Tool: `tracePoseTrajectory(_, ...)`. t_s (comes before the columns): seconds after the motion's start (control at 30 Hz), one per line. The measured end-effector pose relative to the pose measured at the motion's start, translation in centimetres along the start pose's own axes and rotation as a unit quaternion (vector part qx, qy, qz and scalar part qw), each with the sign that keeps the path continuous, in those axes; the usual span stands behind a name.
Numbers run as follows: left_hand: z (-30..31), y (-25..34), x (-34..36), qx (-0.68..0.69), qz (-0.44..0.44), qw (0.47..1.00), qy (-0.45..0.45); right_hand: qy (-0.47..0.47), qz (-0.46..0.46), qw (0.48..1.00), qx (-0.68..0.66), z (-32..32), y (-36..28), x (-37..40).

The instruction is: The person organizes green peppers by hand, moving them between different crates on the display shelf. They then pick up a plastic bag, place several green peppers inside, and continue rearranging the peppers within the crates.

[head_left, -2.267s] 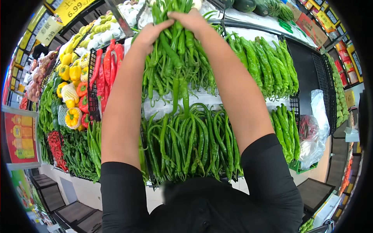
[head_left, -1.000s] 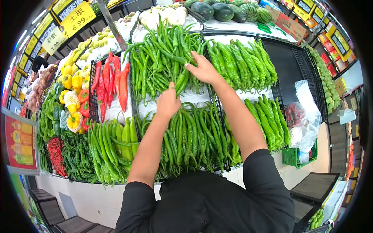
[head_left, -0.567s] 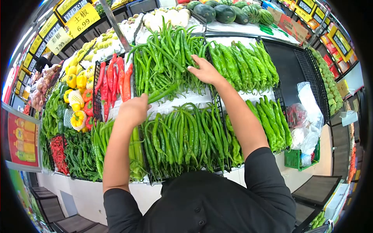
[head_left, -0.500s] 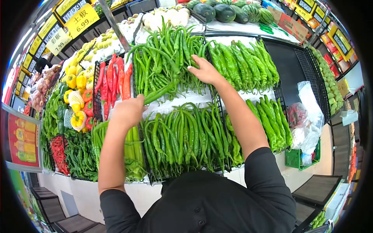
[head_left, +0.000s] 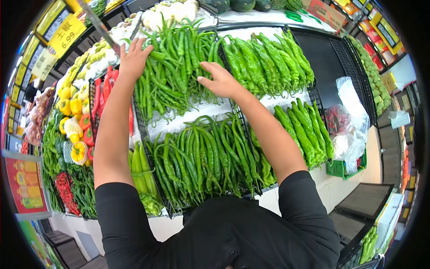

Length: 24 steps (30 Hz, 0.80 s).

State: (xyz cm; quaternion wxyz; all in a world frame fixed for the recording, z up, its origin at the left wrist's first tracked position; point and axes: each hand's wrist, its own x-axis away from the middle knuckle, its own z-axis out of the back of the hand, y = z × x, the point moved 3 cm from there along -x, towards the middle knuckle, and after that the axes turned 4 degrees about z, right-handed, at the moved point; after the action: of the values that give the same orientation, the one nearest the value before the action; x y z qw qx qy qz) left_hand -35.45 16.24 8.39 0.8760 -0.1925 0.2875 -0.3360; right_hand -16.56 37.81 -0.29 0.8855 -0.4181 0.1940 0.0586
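Note:
A loose pile of long green peppers fills the upper middle crate. My left hand is at the pile's upper left edge, fingers spread, with no pepper in its grip. At the pile's right side is my right hand, its thumb and fingers apart and its fingertips by the peppers. Below, across a strip of white lining, lies a row of long green peppers. Red peppers show beside my left forearm, which partly covers them.
Wrinkled green peppers lie in the crate at the right. Yellow peppers are on the left, watermelons at the back. A metal post rises near my left hand. Plastic bags hang over a green basket.
My left hand has moved up and away from me to the pile's upper left; the pepper it held is no longer in it. The view has shifted slightly, and my right hand stays beside the pile.

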Motion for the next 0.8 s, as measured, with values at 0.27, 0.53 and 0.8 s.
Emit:
tracePoseTrajectory(0.27,-6.4,0.7,-0.7,0.044,0.101,0.989,-0.095,0.028,0.020,0.999,-0.026,1.7,-3.2,4.5)
tracePoseTrajectory(0.53,-5.8,-1.7,3.9,0.109,0.169,0.975,-0.094,0.063,-0.077,0.993,-0.060,2.5,-6.2,15.9)
tracePoseTrajectory(0.8,0.2,0.8,10.2,0.157,0.146,0.974,-0.074,-0.070,-0.113,0.968,0.214,-1.0,-7.7,26.0)
